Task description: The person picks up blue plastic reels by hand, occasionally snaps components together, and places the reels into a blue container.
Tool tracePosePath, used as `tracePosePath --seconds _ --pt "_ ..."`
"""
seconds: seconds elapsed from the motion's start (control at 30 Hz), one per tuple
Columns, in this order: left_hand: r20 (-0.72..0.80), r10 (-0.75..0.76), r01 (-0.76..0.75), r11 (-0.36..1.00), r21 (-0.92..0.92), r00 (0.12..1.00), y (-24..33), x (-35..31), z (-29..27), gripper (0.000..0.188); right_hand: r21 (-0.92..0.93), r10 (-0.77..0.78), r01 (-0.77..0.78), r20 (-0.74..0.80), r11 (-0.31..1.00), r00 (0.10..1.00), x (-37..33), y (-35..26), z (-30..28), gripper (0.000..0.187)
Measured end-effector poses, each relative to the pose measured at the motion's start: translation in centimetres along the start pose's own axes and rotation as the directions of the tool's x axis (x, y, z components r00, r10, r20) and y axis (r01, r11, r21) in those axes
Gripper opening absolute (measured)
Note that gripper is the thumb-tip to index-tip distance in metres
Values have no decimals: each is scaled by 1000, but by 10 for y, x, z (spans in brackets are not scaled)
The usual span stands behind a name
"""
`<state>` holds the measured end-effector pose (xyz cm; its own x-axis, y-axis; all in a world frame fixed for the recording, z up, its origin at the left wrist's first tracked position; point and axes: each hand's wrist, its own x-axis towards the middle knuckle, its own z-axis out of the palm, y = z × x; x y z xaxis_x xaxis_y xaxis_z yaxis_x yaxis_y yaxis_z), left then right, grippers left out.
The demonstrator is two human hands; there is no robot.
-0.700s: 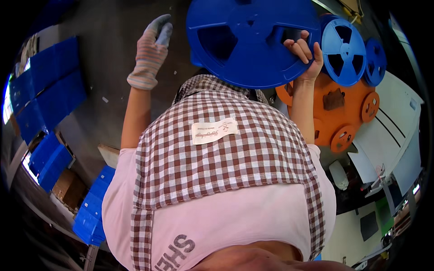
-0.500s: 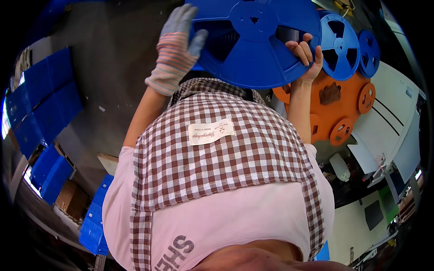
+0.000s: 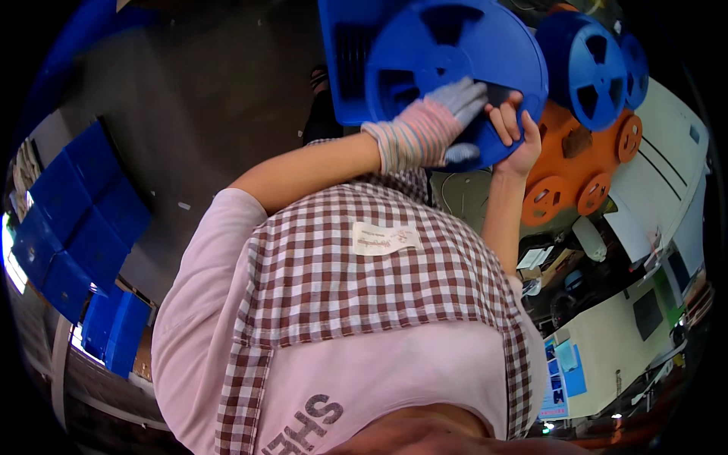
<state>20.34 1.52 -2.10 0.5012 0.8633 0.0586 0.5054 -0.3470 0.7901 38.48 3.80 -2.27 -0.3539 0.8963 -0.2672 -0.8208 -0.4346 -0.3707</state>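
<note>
A large blue plastic reel (image 3: 474,19), with wide cut-out windows, is held up in front of my apron. My bare right hand (image 3: 517,140) grips its right side, fingers curled through a window and thumb at the rim. My left hand (image 3: 436,125), in a knitted glove with grey fingers and a striped cuff, reaches across the lower part of the reel. Its fingers are stretched out flat over the reel face, the thumb apart near the lower rim. Behind the reel's left side shows a blue plastic crate (image 3: 343,91).
More blue reels (image 3: 597,72) stand to the right, beside an orange base (image 3: 557,136) carrying smaller orange discs (image 3: 544,199). Beyond is a pale work surface (image 3: 652,182). Blue boxes (image 3: 83,212) are stacked at far left. A dark shoe (image 3: 318,76) shows on the floor.
My left hand has swung right, from beside the reel's left edge to across its lower face. The reel has shifted slightly right, uncovering more of the blue crate. My right hand keeps its grip.
</note>
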Motion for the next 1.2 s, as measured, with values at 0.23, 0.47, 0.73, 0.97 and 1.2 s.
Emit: tracePosePath --seconds 0.23,0.47,0.73,0.97,1.2 --pt "200 -678 694 613 -377 707 -22 -84 36 55 -518 -132 -1 -220 856 966 -48 -20 10 25" --pt "64 -998 980 -34 -197 -22 -162 -99 32 70 -805 -146 -278 -406 523 902 -40 -27 70 24" --pt "72 -995 878 -98 -468 -73 -183 -86 26 65 -775 -100 -49 -144 630 985 -5 -15 89 32" --pt "179 -966 786 -258 -562 -189 -173 -46 36 68 -704 13 -57 -67 708 998 51 -5 87 26" --pt "359 -933 998 -51 -45 -32 -154 -66 28 50 -563 213 -231 -99 793 972 100 14 51 25"
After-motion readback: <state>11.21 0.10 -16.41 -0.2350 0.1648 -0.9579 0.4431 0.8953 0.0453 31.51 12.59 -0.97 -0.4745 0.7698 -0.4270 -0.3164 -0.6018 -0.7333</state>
